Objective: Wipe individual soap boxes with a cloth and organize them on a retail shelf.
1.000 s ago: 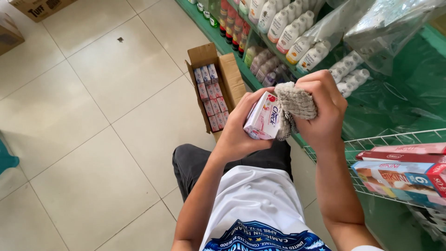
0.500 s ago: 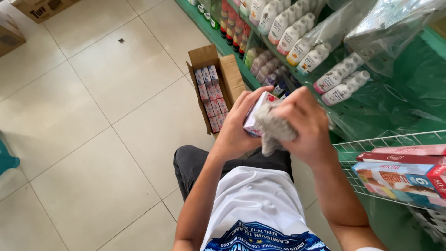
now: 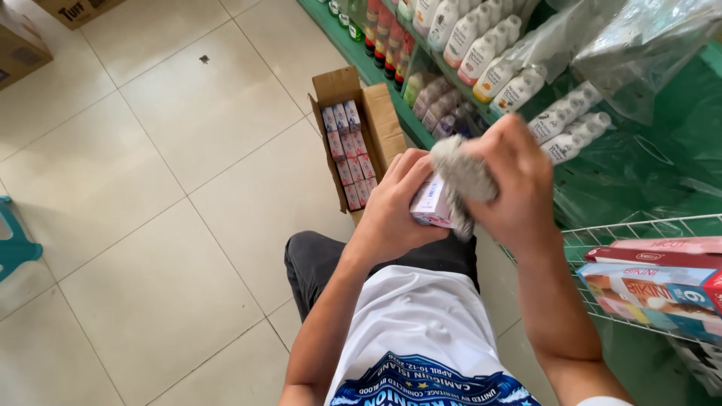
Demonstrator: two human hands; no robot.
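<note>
My left hand (image 3: pixel 398 201) grips a small white and pink carton (image 3: pixel 431 204) in front of my chest. My right hand (image 3: pixel 513 182) presses a grey cloth (image 3: pixel 460 177) against the top and side of that carton. Both hands are held over my lap, just above my dark trousers. On the floor beyond them stands an open cardboard box (image 3: pixel 378 120) with several similar small cartons (image 3: pixel 349 153) packed in rows.
A green shelf (image 3: pixel 353 56) with white bottles (image 3: pixel 485 53) and clear plastic bags (image 3: pixel 639 45) runs along the right. A white wire basket (image 3: pixel 639 225) with flat boxes (image 3: pixel 654 289) sits at my right. Cardboard boxes (image 3: pixel 22 41) lie far left, a teal stool (image 3: pixel 15 248) at the left edge.
My hands have come down and closer to me with the carton. The right hand has slid the cloth over the carton, covering more of it.
</note>
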